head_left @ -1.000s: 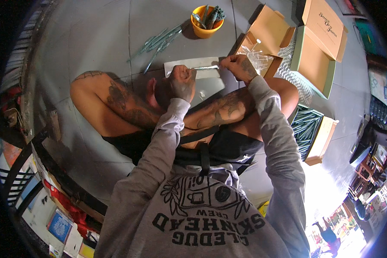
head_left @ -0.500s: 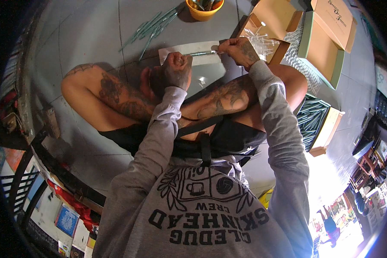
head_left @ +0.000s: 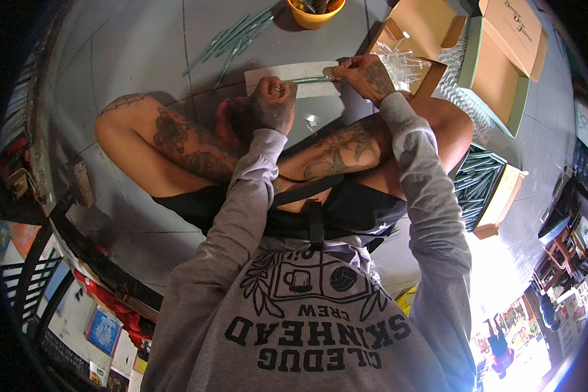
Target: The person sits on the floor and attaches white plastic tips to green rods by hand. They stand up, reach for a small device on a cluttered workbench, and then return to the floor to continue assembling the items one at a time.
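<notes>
A slender dark green stick [head_left: 312, 80], pen-like in shape, runs between my two hands above a pale strip [head_left: 258, 77] on the floor. My left hand [head_left: 273, 106] is closed around its left end, the knuckles hiding the grip. At the other end my right hand [head_left: 370, 78] pinches with thumb and fingers, and a small pale bit shows at the fingertips. Whether that bit is part of the stick I cannot tell. Below the hands a light grey sheet [head_left: 323, 111] lies between my crossed legs, with a small shiny scrap [head_left: 311, 122] on it.
Loose green sticks [head_left: 235, 39] lie at the far left, near a yellow bowl [head_left: 313, 18] of tools. An open carton [head_left: 431, 29] with clear plastic pieces [head_left: 402, 62] stands beside my right hand. Farther right are an open green-edged box [head_left: 496, 72] and a box of green sticks [head_left: 480, 179].
The whole view has shifted slightly. Both hands keep their grip, and the stick between them looks darker and less shiny than before.
</notes>
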### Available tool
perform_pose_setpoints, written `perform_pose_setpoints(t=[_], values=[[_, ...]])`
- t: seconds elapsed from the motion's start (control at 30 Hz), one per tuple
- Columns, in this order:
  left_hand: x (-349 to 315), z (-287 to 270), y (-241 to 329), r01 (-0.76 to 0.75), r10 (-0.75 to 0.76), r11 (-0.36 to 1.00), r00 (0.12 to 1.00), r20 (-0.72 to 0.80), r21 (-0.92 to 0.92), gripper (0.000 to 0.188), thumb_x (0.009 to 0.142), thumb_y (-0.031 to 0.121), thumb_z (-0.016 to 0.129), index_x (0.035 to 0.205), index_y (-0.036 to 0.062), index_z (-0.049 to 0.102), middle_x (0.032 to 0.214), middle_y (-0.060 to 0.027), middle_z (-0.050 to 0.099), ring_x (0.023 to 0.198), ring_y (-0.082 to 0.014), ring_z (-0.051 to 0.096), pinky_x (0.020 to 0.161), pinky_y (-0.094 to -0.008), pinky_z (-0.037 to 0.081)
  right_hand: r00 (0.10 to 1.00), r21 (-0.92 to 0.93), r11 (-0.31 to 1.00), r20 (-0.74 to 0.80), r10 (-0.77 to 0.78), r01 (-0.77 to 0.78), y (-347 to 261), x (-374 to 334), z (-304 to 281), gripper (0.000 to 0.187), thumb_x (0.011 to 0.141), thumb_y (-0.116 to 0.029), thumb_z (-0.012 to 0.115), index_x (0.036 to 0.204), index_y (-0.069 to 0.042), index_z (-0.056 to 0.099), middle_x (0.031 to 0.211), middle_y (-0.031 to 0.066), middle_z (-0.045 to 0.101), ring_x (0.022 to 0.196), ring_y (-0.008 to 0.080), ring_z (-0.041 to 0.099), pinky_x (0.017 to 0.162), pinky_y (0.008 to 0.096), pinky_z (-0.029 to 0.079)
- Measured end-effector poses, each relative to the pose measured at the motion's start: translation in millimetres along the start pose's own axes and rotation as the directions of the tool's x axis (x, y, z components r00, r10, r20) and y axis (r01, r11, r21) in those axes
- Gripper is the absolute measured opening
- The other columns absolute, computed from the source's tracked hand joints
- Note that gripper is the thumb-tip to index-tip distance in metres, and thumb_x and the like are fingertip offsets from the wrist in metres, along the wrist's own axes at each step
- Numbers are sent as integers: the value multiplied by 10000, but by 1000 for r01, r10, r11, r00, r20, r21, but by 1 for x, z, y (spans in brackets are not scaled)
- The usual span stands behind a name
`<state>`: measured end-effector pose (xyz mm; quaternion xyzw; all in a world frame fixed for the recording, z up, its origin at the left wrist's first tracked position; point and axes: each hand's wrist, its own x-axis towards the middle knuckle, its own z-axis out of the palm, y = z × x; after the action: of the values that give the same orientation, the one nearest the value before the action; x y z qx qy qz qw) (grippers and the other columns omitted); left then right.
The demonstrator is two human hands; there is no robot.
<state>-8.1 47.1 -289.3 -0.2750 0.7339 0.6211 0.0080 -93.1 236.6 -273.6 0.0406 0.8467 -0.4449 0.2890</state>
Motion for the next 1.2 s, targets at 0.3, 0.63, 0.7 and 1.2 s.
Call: perform_pose_setpoints(t=[0.3, 0.63, 0.7, 1.2], values=[[4, 2, -7, -79, 81, 996, 995, -56, 32, 145, 784, 89, 673, 815, 54, 535, 656, 30, 497, 581, -73, 450, 542, -230, 395, 997, -21, 997, 12, 78, -78, -10, -9, 3, 316, 803, -358, 707, 718, -54, 722, 609, 54, 669, 538, 136, 643, 597, 279, 530], [15, -1, -30, -33, 30, 983, 999, 21, 178, 185, 808, 144, 695, 891, 75, 545, 797, -93, 588, 764, -233, 589, 711, -379, 465, 999, -35, 999, 38, 29, -28, -4, -5, 5, 335, 809, -350, 723, 795, -16, 716, 640, 60, 684, 579, 133, 664, 590, 268, 533], [12, -2, -28, -98, 97, 958, 995, 18, 270, 200, 806, 162, 696, 894, 81, 535, 778, -89, 582, 728, -218, 578, 689, -373, 460, 999, -40, 999, 42, 6, -4, -2, -4, 4, 400, 798, -353, 750, 841, 38, 678, 637, 81, 667, 569, 128, 652, 529, 262, 514], [5, 0, -17, -160, 165, 966, 986, -6, 203, 206, 785, 158, 727, 817, 86, 537, 610, -48, 553, 536, -158, 509, 542, -330, 427, 999, -88, 996, 40, -15, 18, -9, -8, 4, 374, 783, -344, 748, 812, 24, 687, 689, 106, 684, 601, 144, 671, 578, 282, 548]])
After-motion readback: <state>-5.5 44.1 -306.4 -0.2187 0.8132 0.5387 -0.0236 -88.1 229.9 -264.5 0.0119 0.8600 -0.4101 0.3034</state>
